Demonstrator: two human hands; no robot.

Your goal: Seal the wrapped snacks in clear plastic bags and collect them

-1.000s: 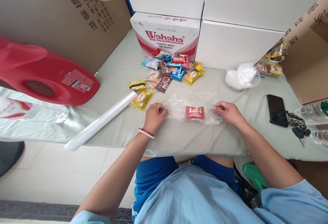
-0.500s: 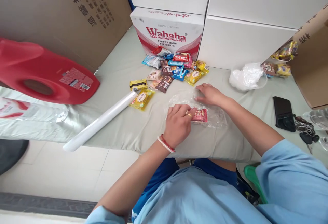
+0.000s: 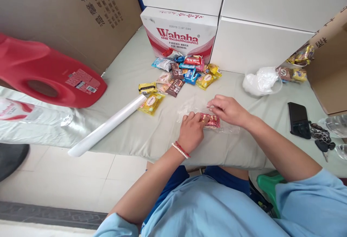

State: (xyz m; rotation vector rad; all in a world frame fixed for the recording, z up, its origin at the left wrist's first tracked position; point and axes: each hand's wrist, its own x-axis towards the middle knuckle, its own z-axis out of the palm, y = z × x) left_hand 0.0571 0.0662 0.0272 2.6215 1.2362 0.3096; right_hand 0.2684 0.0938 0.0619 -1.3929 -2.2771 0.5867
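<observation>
So, going from the left: a big red jug [image 3: 46,76] is lying on its side on the grey cloth-covered table [image 3: 130,128], with a white roll [image 3: 108,125] lying slantwise just beside it, running from the table's front edge up toward a yellow snack packet [image 3: 150,103]. Behind that, a loose pile of snack packets [image 3: 184,73] is being left alone in front of the Wahaha box [image 3: 180,36].

Now the middle bit. A small red packet [image 3: 213,120] is lying flat on a sheet of clear plastic film [image 3: 189,107], close to the front edge of the table, with its long axis running left to right. It's being pinned at its left end by the left hand [image 3: 192,131], which is curled down over it with the fingertips pressing on the packet, so closed onto it rather than lifting it. The right hand [image 3: 227,108] is being held just above and behind the packet's right end, fingers bent and pinched at the film; whether film is really gripped can't be told from here. Both hands are touching or nearly touching the packet, the left one slightly nearer.

Off to the right, a crumpled white plastic bag [image 3: 260,81], a black phone [image 3: 299,119] and some keys [image 3: 321,139] are sitting well apart from the hands.
</observation>
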